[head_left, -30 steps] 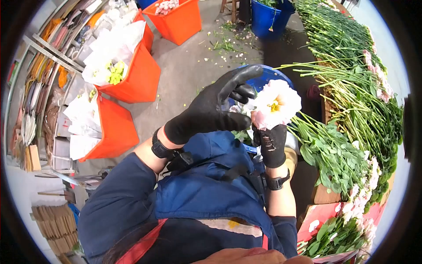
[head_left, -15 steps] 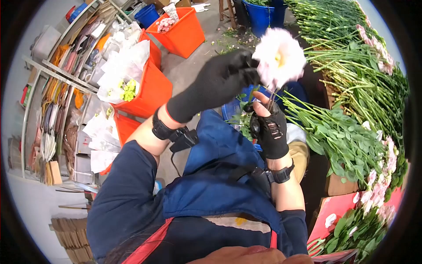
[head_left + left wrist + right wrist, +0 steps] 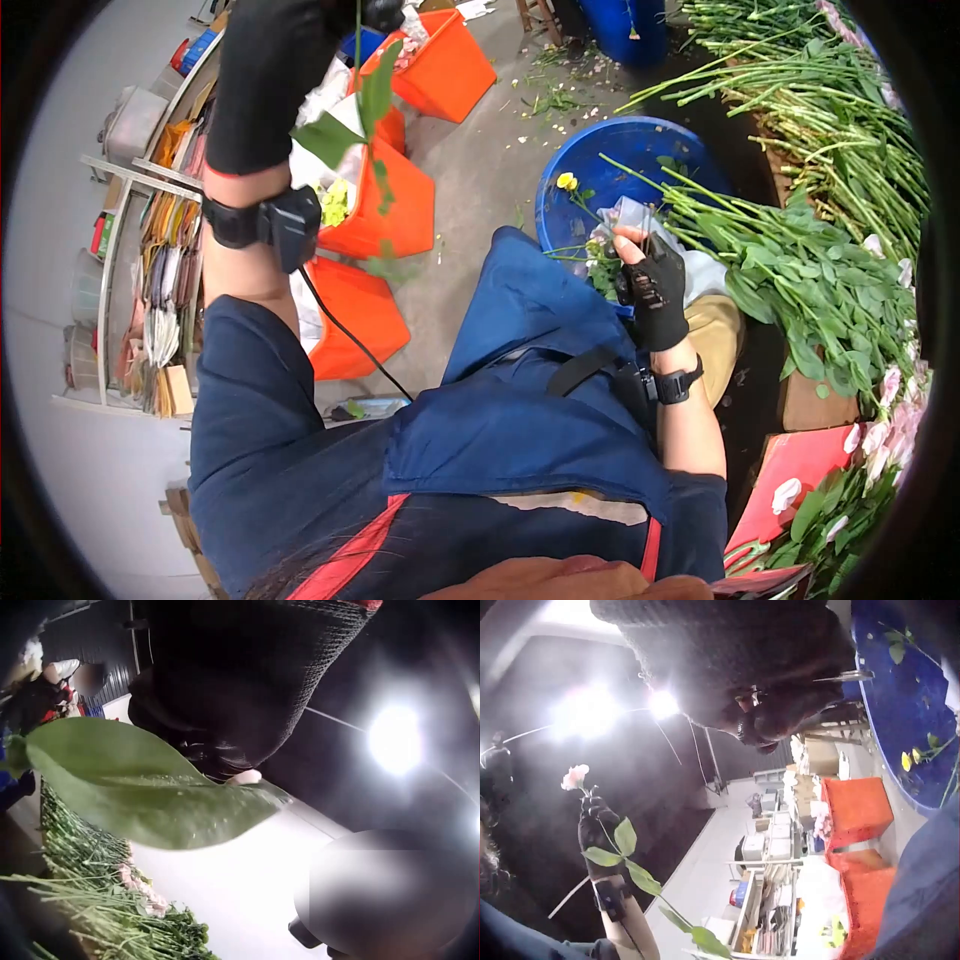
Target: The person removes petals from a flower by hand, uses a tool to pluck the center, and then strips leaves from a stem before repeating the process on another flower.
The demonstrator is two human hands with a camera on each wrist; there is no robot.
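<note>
My raised left hand (image 3: 275,85), in a black glove, pinches the stem of a long pink flower (image 3: 575,777) near its bloom. The flower's leafy stem hangs down in the head view, and one broad leaf (image 3: 150,784) fills much of the left wrist view. Low over a blue tub (image 3: 548,195), my right hand (image 3: 655,290) has its bare thumb and fingertip poking from the black glove. It grips a tool with a thin metal blade (image 3: 847,676); its handle is mostly hidden. Cut stems and a small yellow flower (image 3: 567,181) lie in the tub.
Bundles of long green stems (image 3: 790,240) with pink blooms lie along the right side. Orange bins (image 3: 385,200) stand on the left, before shelves of wrapping paper (image 3: 165,290). Trimmings (image 3: 555,97) litter the floor. A red sheet (image 3: 790,475) lies at lower right.
The pink flower has gone from my right hand to my left, which has lifted it up and to the left. My right hand stays low by the tub.
</note>
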